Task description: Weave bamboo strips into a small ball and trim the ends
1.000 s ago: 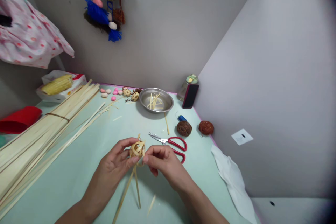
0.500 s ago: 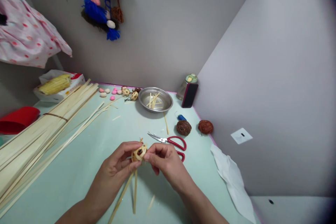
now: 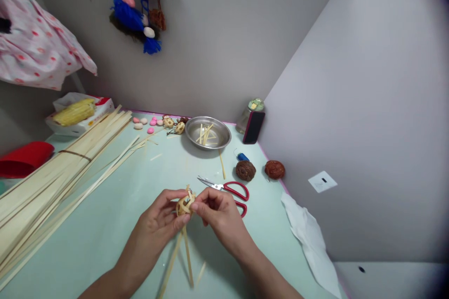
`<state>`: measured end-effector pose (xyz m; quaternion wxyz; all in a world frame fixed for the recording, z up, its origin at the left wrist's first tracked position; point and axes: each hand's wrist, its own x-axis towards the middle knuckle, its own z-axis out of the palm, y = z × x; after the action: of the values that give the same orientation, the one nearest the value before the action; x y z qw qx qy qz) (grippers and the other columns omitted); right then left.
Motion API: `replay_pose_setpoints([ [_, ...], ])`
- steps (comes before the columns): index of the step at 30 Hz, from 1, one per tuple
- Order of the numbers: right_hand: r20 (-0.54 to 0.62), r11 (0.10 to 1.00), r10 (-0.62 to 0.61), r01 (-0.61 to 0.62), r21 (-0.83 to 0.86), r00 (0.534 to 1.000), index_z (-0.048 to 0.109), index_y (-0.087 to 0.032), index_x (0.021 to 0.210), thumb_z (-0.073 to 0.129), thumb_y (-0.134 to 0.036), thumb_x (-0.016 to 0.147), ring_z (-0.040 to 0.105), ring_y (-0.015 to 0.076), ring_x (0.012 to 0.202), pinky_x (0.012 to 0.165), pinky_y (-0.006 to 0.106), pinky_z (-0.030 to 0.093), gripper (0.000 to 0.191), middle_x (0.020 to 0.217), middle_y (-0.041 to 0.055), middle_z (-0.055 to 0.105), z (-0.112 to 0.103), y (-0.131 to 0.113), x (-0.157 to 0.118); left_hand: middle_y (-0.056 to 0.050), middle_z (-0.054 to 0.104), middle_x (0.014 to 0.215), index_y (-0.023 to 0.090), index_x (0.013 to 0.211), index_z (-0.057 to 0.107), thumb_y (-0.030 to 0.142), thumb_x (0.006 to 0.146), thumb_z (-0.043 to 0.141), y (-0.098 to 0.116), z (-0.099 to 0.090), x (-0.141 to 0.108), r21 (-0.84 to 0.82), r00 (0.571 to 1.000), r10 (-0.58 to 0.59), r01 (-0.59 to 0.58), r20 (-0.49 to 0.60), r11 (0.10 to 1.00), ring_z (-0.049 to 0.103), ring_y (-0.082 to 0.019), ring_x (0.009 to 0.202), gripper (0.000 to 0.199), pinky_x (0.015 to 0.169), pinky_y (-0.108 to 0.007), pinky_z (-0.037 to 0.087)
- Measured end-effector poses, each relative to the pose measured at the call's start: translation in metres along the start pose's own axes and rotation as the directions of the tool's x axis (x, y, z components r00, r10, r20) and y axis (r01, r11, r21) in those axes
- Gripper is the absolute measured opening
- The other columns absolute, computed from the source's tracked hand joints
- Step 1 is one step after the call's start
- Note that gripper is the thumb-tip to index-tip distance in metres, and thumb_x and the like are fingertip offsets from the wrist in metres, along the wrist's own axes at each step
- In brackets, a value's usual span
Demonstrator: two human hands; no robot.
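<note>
The left hand (image 3: 159,219) is gripping a small round ball woven from pale yellow strips (image 3: 184,205) between its thumb and fingers, and two long flat strips (image 3: 180,254) are hanging from the ball toward the person. The right hand (image 3: 218,210) is pinching at the ball's near-right side with thumb and forefinger. Just beyond the right hand, red-handled metal scissors (image 3: 218,187) are lying on the pale green surface (image 3: 129,210). Farther beyond both hands, a round silver metal bowl (image 3: 224,142) is holding short pale strips (image 3: 206,134).
</note>
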<state>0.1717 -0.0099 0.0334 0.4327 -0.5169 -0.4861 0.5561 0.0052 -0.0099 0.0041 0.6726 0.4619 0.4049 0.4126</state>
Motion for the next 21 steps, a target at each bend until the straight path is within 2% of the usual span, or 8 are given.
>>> replay_pose_setpoints([
  [2,-0.056,0.995,-0.072,0.069,-0.067,0.996,0.063,-0.017,0.073,0.075,-0.041,0.077,0.043,0.01,0.056,0.052,0.023,0.032,0.028,0.061,-0.0036,0.053,-0.002,0.001,0.001,-0.003,0.071,0.106,0.027,0.107,0.061,0.039,0.082,0.072,0.002,0.001,0.0,0.01,0.999,-0.019,0.018,0.046,1.0,0.065,-0.022,0.1,0.029,0.088,-0.031,0.049],
  [5,-0.016,0.987,-0.128,0.126,-0.101,0.992,0.069,-0.017,0.083,0.073,-0.039,0.08,0.048,0.0117,0.065,0.059,0.024,0.036,0.023,0.073,-0.0008,0.057,-0.007,0.001,0.003,-0.002,0.07,0.103,0.027,0.109,0.061,0.039,0.085,0.069,0.005,0.002,0.0,0.013,0.992,-0.038,0.036,0.118,0.999,0.062,-0.021,0.099,0.028,0.087,-0.031,0.048],
  [10,0.071,0.997,-0.012,0.007,0.075,0.997,0.066,-0.016,0.075,0.078,-0.041,0.074,0.041,0.0095,0.056,0.054,0.023,0.031,0.028,0.061,-0.0034,0.053,-0.017,0.001,0.008,0.0,0.067,0.097,0.028,0.114,0.061,0.041,0.09,0.062,0.006,0.002,-0.001,-0.012,0.981,-0.08,0.083,0.175,0.996,0.061,-0.019,0.089,0.027,0.083,-0.031,0.048],
  [13,0.104,0.994,0.018,-0.029,0.107,0.994,0.062,-0.016,0.07,0.077,-0.04,0.075,0.04,0.0093,0.054,0.055,0.023,0.029,0.03,0.056,-0.0046,0.051,-0.018,0.003,0.01,0.0,0.065,0.097,0.028,0.11,0.064,0.042,0.091,0.06,0.005,0.002,-0.001,-0.055,0.976,-0.09,0.102,0.198,0.993,0.06,-0.018,0.086,0.024,0.082,-0.031,0.049],
  [18,0.057,0.992,0.024,-0.03,0.119,0.998,0.06,-0.015,0.069,0.073,-0.038,0.076,0.039,0.0097,0.054,0.054,0.024,0.028,0.027,0.055,-0.0045,0.049,-0.016,0.015,0.014,0.001,0.065,0.09,0.027,0.107,0.064,0.036,0.09,0.063,0.006,0.005,-0.002,-0.101,0.97,-0.127,0.15,0.205,0.983,0.06,-0.015,0.083,0.019,0.082,-0.028,0.046],
  [21,0.048,0.995,0.039,-0.044,0.093,0.998,0.06,-0.015,0.068,0.072,-0.037,0.077,0.039,0.0098,0.053,0.054,0.024,0.029,0.027,0.054,-0.0049,0.047,-0.016,0.019,0.017,0.001,0.064,0.088,0.026,0.101,0.065,0.037,0.09,0.064,0.006,0.007,-0.001,-0.184,0.961,-0.174,0.215,0.215,0.959,0.062,-0.015,0.08,0.016,0.083,-0.03,0.048],
])
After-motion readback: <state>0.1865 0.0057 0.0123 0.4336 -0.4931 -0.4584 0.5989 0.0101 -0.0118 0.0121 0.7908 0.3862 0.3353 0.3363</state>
